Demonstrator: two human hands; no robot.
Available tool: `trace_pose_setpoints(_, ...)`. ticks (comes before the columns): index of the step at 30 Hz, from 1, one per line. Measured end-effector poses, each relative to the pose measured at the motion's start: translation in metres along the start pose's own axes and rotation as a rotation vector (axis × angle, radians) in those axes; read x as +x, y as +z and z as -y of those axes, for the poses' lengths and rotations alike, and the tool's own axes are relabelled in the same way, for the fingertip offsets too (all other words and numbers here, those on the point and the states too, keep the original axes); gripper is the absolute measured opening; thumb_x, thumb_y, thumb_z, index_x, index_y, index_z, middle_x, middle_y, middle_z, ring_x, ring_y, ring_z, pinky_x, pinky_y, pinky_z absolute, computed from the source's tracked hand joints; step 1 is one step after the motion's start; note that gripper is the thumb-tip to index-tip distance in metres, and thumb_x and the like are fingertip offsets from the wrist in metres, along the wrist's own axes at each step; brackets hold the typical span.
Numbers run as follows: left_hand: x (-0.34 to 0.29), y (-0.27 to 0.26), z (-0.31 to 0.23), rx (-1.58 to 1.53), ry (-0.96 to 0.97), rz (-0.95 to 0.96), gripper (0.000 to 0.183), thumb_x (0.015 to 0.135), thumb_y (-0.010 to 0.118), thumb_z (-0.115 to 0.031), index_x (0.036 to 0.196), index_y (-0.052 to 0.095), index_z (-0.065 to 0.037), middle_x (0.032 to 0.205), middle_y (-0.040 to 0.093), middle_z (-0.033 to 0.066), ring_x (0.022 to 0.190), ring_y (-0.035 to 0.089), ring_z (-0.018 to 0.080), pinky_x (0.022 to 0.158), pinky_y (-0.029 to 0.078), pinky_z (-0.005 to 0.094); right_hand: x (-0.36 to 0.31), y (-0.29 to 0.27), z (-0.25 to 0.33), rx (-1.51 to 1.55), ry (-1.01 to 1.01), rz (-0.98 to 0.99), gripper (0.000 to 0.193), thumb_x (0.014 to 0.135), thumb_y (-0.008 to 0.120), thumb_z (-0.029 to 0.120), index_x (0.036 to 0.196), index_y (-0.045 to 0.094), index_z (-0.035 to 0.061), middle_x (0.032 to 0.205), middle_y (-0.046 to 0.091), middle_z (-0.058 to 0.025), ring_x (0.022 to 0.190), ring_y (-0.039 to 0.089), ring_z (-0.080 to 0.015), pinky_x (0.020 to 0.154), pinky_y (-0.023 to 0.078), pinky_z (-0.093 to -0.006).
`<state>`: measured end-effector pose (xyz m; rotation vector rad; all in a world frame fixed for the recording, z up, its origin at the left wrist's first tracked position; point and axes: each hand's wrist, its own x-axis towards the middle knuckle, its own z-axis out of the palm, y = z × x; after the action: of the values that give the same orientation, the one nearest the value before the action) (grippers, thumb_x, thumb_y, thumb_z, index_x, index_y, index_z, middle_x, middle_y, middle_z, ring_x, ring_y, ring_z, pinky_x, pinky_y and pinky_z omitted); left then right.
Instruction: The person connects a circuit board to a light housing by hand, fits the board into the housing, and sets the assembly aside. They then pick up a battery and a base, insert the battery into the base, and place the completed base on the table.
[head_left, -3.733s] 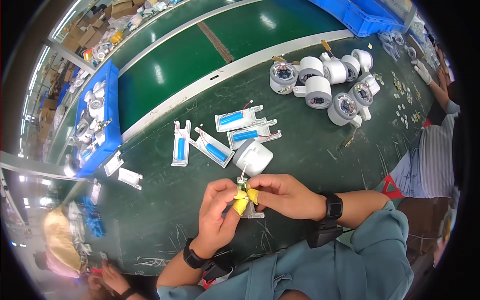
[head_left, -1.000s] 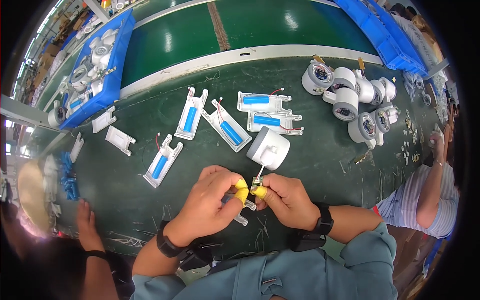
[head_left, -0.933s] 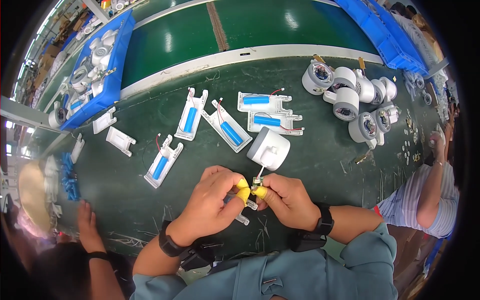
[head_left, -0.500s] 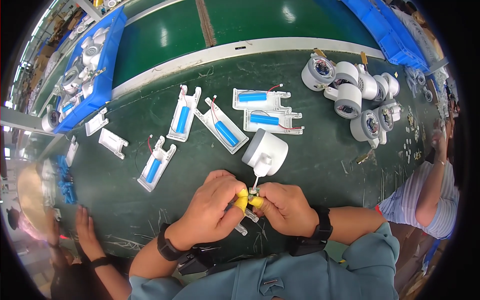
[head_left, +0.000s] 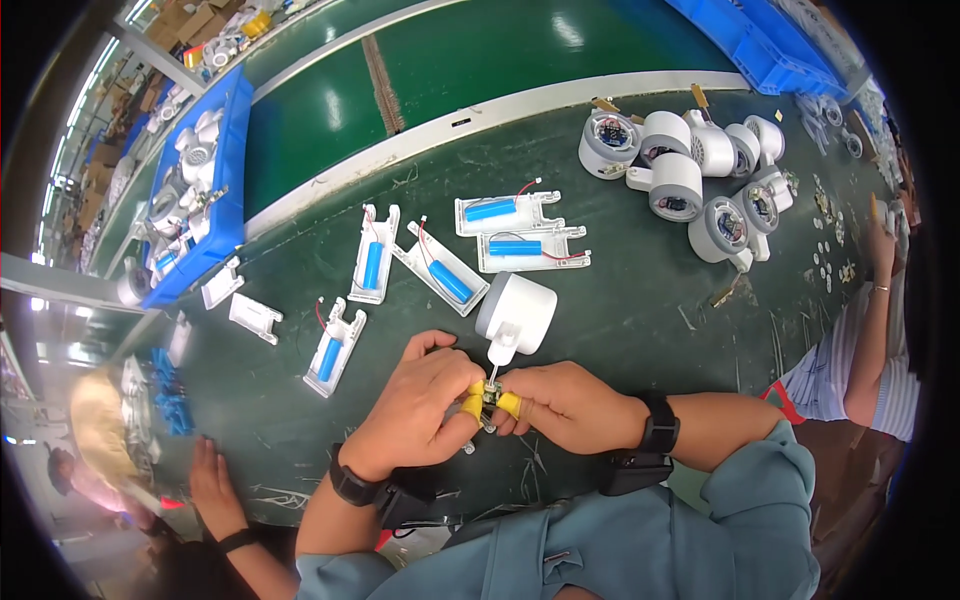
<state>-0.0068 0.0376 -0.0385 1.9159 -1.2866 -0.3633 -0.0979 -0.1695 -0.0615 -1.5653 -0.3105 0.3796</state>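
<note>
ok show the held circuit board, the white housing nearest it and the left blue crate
Circuit board [head_left: 490,393], head view: exposed middle
White housing [head_left: 527,313], head view: rounded side
Left blue crate [head_left: 237,150], head view: side wall

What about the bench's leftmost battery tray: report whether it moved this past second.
No: against the white rail, the leftmost battery tray shows no shift either way.
</note>
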Motion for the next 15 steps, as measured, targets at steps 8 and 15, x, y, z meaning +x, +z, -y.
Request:
trace_pose_setpoints(8, 0.0, 0.003, 0.001, -0.028, 0.069, 0.013, 0.026, 0.07, 0.058, -0.001, 0.095, 0.055, -0.005, 0.08, 0.055, 0.0079, 0.073, 0.056, 0.0296, 0.096, 0.041, 0.0497, 0.001, 0.001, 0.001, 0.112, 0.087, 0.058, 0.017, 0.102, 0.047, 0.009, 0.104, 0.06, -0.0026, 0.092, 0.069, -0.0082, 0.082, 0.069, -0.0147, 0.074, 0.056, -0.0283)
trace_pose_setpoints(15, 0.001, 0.002, -0.005, 0.024, 0.018, 0.019, 0.02, 0.069, 0.063, -0.007, 0.088, 0.056, -0.005, 0.073, 0.052, 0.008, 0.069, 0.055, 0.0293, 0.094, 0.042, 0.0468, 0.001, -0.009, 0.005, -0.078, -0.016, 0.101, 0.01, 0.092, 0.053, 0.008, 0.086, 0.057, 0.0009, 0.073, 0.066, -0.011, 0.066, 0.068, -0.0235, 0.062, 0.052, -0.0332)
